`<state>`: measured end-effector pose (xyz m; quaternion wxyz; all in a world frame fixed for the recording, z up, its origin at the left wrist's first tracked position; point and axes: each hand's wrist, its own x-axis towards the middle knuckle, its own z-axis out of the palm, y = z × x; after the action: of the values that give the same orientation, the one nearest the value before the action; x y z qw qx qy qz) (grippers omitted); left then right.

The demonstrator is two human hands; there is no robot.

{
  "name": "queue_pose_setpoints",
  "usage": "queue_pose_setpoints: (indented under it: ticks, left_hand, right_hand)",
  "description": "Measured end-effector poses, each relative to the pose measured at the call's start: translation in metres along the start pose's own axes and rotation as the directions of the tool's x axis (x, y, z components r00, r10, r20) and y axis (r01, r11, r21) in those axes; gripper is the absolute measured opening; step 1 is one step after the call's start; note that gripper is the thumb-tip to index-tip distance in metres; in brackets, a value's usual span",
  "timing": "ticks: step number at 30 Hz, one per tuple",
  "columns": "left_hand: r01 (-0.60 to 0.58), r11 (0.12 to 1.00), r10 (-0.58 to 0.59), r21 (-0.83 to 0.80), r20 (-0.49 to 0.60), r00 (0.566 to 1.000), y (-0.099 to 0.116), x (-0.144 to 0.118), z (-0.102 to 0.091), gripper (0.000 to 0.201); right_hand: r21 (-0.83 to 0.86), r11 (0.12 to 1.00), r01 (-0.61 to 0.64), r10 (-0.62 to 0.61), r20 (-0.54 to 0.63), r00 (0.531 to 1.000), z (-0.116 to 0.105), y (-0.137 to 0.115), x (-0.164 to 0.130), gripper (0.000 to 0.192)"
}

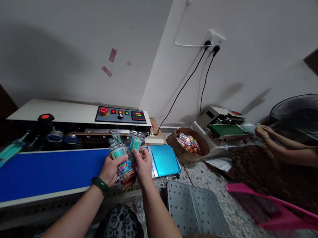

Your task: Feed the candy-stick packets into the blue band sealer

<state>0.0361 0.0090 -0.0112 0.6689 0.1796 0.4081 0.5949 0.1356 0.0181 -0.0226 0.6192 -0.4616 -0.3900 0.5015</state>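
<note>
Over the right end of the blue conveyor belt (61,172), my left hand (110,169) is closed on clear printed packets (125,164) with blue-green sticks inside. A dark green bangle (100,184) circles that wrist. My right hand (143,166) pinches the top of another clear packet (136,142) of similar sticks, close against the left hand's packets. How many packets each hand holds cannot be made out. Farther left, one filled packet (3,156) lies on the belt. The band sealing machine (74,114) runs along behind the belt, its control panel lit.
Shiny blue bags (165,160) lie in a stack right of my hands. A brown box (176,155) of colourful packets stands beyond. Below is a grey perforated stool (196,206). At right a co-worker's arms (280,143) reach toward a green-belted machine (224,129), beside a fan (305,108) and a pink chair (281,209).
</note>
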Motion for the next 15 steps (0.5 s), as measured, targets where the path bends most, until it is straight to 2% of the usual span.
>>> queue_pose_setpoints:
  ticks: [2,4,8,11,15]
  left_hand:
    - [0.010,1.000,-0.010,-0.010,-0.001,1.000,0.001,-0.001,-0.001,0.032]
    - [0.041,0.999,-0.041,-0.004,0.035,0.999,0.003,-0.001,-0.002,0.030]
    - [0.071,0.997,-0.074,0.033,0.106,0.992,0.003,-0.001,-0.005,0.033]
    - [0.042,0.999,-0.042,0.001,0.052,0.998,-0.001,0.000,-0.003,0.034]
    - [0.001,0.999,-0.003,-0.049,-0.036,0.999,-0.002,0.003,-0.002,0.036]
  right_hand:
    - [-0.041,0.999,0.030,-0.029,0.011,1.000,0.000,-0.002,0.002,0.022]
    - [-0.140,0.984,0.108,-0.109,0.004,0.994,-0.003,-0.005,0.004,0.019]
    - [-0.361,0.899,0.249,-0.242,0.065,0.968,-0.010,-0.009,0.005,0.018]
    - [-0.357,0.894,0.269,-0.271,0.047,0.962,-0.011,-0.008,0.004,0.021]
    - [-0.247,0.944,0.218,-0.246,-0.090,0.965,-0.016,-0.005,0.007,0.030]
